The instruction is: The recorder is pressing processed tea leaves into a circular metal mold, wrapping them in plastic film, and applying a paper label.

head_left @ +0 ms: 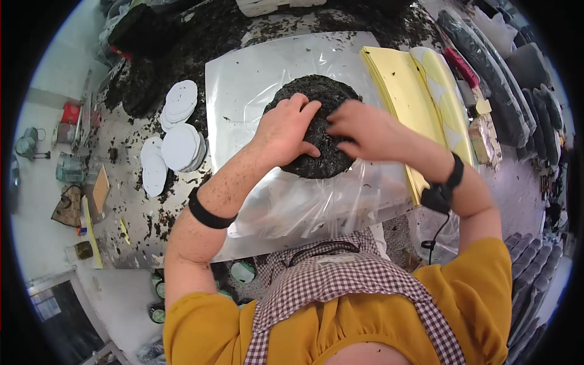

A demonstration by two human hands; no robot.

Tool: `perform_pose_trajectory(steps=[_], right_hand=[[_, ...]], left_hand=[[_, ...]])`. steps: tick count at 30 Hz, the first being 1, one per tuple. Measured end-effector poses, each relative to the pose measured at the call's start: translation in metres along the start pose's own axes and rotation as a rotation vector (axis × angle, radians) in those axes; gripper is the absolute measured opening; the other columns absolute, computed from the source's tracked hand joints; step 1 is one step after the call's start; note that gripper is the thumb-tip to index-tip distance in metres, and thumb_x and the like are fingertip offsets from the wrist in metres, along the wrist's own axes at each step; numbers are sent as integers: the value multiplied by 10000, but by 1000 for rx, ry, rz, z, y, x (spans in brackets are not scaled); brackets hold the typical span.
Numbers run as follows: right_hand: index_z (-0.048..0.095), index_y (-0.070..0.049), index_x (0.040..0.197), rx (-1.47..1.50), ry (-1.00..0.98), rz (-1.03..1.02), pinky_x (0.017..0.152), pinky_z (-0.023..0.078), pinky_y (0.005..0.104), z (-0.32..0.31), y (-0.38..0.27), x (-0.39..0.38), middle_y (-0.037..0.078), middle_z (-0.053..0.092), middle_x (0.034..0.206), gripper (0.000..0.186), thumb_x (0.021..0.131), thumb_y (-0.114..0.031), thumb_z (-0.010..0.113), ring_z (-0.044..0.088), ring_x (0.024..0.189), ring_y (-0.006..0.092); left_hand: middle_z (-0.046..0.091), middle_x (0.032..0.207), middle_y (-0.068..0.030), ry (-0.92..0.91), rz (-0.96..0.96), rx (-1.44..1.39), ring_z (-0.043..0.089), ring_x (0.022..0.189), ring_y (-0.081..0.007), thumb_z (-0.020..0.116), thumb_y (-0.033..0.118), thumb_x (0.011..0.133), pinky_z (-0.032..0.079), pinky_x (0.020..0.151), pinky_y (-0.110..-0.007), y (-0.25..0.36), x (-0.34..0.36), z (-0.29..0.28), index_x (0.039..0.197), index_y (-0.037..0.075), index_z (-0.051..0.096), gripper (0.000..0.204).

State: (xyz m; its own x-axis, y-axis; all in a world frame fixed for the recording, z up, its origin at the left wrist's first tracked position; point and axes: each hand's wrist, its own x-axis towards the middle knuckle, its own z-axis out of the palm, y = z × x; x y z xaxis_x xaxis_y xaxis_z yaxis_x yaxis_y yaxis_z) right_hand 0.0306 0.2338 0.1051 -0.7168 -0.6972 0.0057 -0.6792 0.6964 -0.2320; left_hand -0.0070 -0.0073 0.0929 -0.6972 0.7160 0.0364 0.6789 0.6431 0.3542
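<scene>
A round, dark cake of leafy-looking material (pixel 319 164) lies flat on clear plastic film (pixel 243 85) in front of me. My left hand (pixel 287 126) rests on the cake's left part, thumb spread away from the fingers, holding nothing that I can see. Over its right part, my right hand (pixel 368 131) has bent fingers set apart, with the tips at the dark surface. Between the two hands a strip of the cake's rough top shows. Whether any loose bits are under the fingertips is hidden.
Round white paper discs (pixel 180 148) lie in piles to the left. Yellow sheets (pixel 395 91) and a roll with pale circles (pixel 435 79) are on the right. Loose dark flakes (pixel 213 24) cover the table's far side. Dark bagged bundles (pixel 486 73) stand at the far right.
</scene>
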Motion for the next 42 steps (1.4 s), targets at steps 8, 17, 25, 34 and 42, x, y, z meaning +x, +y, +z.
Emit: perform_pose_trajectory(steps=[8, 17, 25, 34, 42], right_hand=[[689, 48, 1121, -188, -311, 125, 950, 575, 427, 47, 5, 55, 199, 671, 1160, 579, 682, -231, 945, 663, 1100, 355], [702, 44, 1066, 45, -73, 84, 945, 571, 446, 73, 28, 40, 193, 712, 1066, 277, 840, -113, 728, 677, 1058, 383], [705, -85, 1164, 176, 494, 186, 901, 540, 462, -14, 32, 46, 125, 709, 1090, 267, 956, -251, 685, 674, 1036, 355], [647, -120, 1430, 722, 559, 106, 1047, 486, 402, 55, 60, 68, 143, 688, 1248, 434, 1044, -318, 625, 636, 1174, 304], [680, -63, 1276, 529, 611, 135, 973, 515, 386, 60, 62, 72, 113, 679, 1164, 359, 918, -60, 710, 639, 1111, 295]], left_hand=[[594, 1275, -225, -273, -155, 128, 670, 1113, -390, 668, 66, 865, 575, 943, -468, 0, 21, 54, 1336, -45, 445, 533], [700, 1157, -239, -386, -155, 134, 699, 1084, -398, 674, 90, 894, 579, 895, -481, 13, 34, 10, 1174, -12, 618, 303], [701, 1173, -123, 739, -216, -76, 681, 1031, -193, 758, 258, 967, 556, 831, -332, -70, -3, -33, 1252, 10, 661, 389], [692, 1276, -163, 504, -259, -683, 681, 1165, -299, 714, 194, 982, 519, 1028, -375, -53, -9, 31, 1371, 17, 622, 437], [703, 1204, -175, 503, -301, -426, 665, 1140, -354, 776, 136, 882, 524, 1015, -413, -26, 21, 39, 1312, 46, 670, 452]])
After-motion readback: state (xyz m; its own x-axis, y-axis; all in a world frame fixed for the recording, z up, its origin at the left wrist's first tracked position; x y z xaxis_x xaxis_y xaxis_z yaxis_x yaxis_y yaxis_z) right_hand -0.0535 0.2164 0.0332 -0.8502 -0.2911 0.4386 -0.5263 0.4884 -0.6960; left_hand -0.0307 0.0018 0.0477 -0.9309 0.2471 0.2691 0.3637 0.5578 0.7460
